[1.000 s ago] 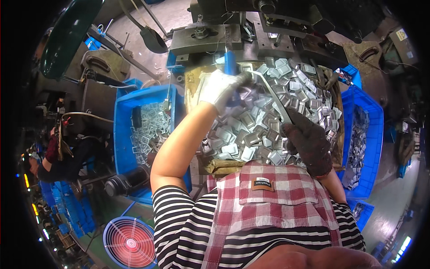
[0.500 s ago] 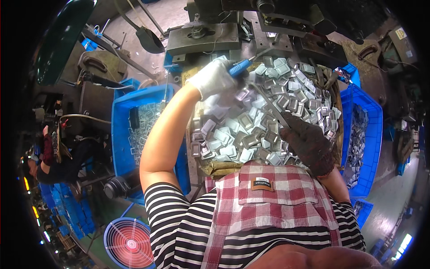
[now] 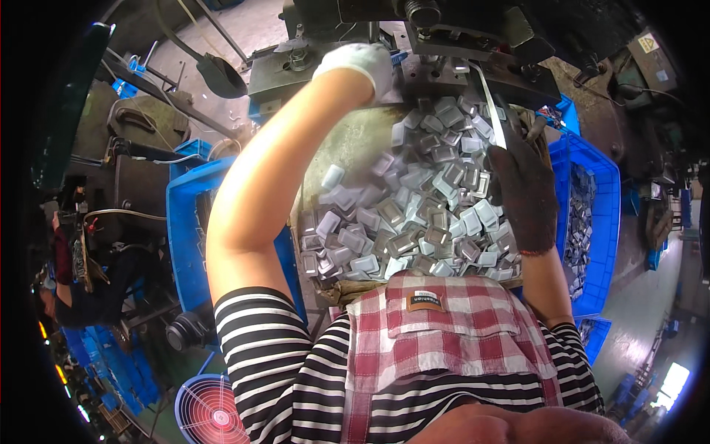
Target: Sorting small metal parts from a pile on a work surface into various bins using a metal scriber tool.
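Note:
My left hand (image 3: 361,68), in a white glove, is closed at the press's lower die block. A bit of a blue-handled tool (image 3: 399,57) shows beyond its fingers; the rest is hidden. My right hand (image 3: 526,196), in a dark glove, grips a long, thin metal tool like tweezers (image 3: 489,103). Its far end reaches up to the die, beside a small shiny piece (image 3: 460,65). Between my forearms lies a heap of small rectangular metal trays (image 3: 414,214), silvery and grey, on a worktop (image 3: 325,152) in front of the die.
A blue crate (image 3: 181,244) stands left of my arm. Another blue crate (image 3: 603,222) with metal pieces is at the right. Heavy press parts (image 3: 458,33) overhang the far side. A round fan (image 3: 214,411) stands at lower left. Another person's arm (image 3: 63,251) shows far left.
My left hand has moved away from me, from above the heap to the die, with the blue-handled tool. The right hand has swung its thin tool upright and forward to the die.

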`<state>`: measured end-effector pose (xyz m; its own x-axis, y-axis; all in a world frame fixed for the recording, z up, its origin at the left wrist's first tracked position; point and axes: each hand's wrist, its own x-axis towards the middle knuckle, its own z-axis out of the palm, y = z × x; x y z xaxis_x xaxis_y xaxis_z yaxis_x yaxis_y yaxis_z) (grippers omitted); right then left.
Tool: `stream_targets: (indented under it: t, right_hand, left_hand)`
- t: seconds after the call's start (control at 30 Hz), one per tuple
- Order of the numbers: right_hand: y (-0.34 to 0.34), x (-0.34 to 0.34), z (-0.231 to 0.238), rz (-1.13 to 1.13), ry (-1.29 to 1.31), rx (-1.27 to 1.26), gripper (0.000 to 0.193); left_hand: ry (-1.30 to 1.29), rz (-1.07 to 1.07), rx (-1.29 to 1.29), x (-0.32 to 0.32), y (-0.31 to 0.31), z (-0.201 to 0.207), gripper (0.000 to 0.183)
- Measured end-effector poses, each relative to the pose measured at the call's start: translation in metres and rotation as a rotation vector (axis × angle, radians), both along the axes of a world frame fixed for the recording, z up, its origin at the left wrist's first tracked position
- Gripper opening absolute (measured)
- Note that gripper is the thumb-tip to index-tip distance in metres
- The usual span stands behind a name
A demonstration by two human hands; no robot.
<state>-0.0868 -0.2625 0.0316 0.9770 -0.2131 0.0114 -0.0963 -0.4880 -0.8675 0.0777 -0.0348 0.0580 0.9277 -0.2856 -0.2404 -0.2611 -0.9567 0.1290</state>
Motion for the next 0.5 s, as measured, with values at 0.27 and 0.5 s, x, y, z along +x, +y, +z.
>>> stream_targets:
  t: [0.27,0.5]
  right_hand:
    - [0.002,0.049,-0.053,0.253,-0.607,-0.627,0.029]
    - [0.007,0.043,-0.046,0.184,-0.534,-0.563,0.030]
  left_hand:
    - [0.063,0.142,-0.411,-0.079,0.024,-0.063,0.033]
    - [-0.040,0.075,-0.417,-0.111,0.023,-0.081,0.036]
